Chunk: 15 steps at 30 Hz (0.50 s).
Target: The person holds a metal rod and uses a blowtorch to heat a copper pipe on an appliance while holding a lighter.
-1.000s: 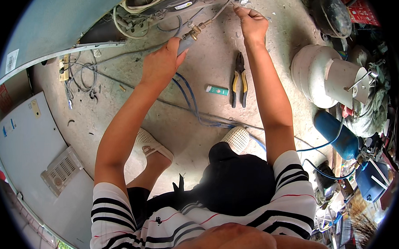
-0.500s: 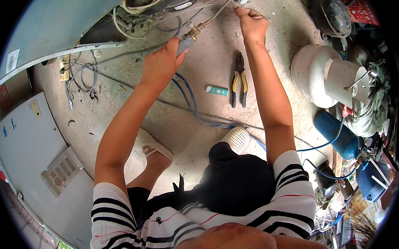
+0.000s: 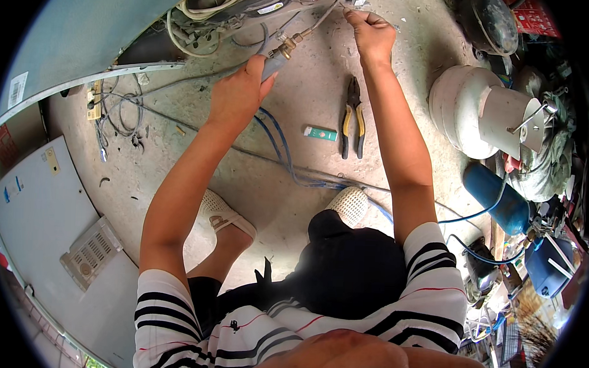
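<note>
My left hand (image 3: 238,94) is wrapped around the grey handle of a gas torch (image 3: 271,67). The torch has brass valves and a thin bent tube that runs up toward the underside of a large blue-grey appliance (image 3: 92,28). To the right of the tube's far end, my right hand (image 3: 374,41) is closed in a pinch near the appliance's edge. Something thin seems to be between its fingertips, too small to make out. Pliers (image 3: 353,118) with yellow and black handles lie on the floor below, beside a small green-and-white box (image 3: 320,133).
Blue hoses (image 3: 276,144) trail across the concrete floor past my shoes. At the right stand a white gas cylinder (image 3: 456,112), a blue cylinder (image 3: 496,199) and a black compressor (image 3: 487,25). A power strip (image 3: 94,102) and a white panel (image 3: 53,208) are at the left.
</note>
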Motion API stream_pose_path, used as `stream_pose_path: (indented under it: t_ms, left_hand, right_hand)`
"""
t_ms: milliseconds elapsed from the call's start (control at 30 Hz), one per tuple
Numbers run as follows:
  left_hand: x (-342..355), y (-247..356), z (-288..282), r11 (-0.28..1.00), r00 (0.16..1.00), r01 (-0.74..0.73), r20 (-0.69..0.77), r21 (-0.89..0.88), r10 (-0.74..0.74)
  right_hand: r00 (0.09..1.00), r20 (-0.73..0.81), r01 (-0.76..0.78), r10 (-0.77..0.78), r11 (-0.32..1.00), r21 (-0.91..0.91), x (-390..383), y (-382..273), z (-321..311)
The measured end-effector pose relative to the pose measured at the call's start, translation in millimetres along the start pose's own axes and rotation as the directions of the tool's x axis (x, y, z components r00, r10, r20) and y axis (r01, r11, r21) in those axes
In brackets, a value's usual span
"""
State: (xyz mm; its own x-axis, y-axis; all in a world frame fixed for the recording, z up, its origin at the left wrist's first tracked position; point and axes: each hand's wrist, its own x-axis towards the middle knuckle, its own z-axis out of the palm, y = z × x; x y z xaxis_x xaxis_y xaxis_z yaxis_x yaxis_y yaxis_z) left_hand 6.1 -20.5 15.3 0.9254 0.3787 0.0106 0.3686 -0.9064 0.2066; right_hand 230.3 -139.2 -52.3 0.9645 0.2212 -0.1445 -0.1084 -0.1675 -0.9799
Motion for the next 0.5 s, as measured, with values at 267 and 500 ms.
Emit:
stream_pose_path:
  t_ms: [267, 500]
  left_hand:
    - [-0.7, -2.1, 1.6, 1.000, 1.000, -0.019, -0.020, 0.009, 0.019]
    - [-0.7, -1.6, 0.4, 1.000, 1.000, -0.013, -0.015, 0.012, 0.013]
  right_hand:
    - [1.000, 0.004, 0.012, -0.012, 1.000, -0.013, 1.5, 2.9, -0.8]
    - [1.000, 0.005, 0.015, -0.015, 1.000, -0.019, 1.8, 4.3, 0.0]
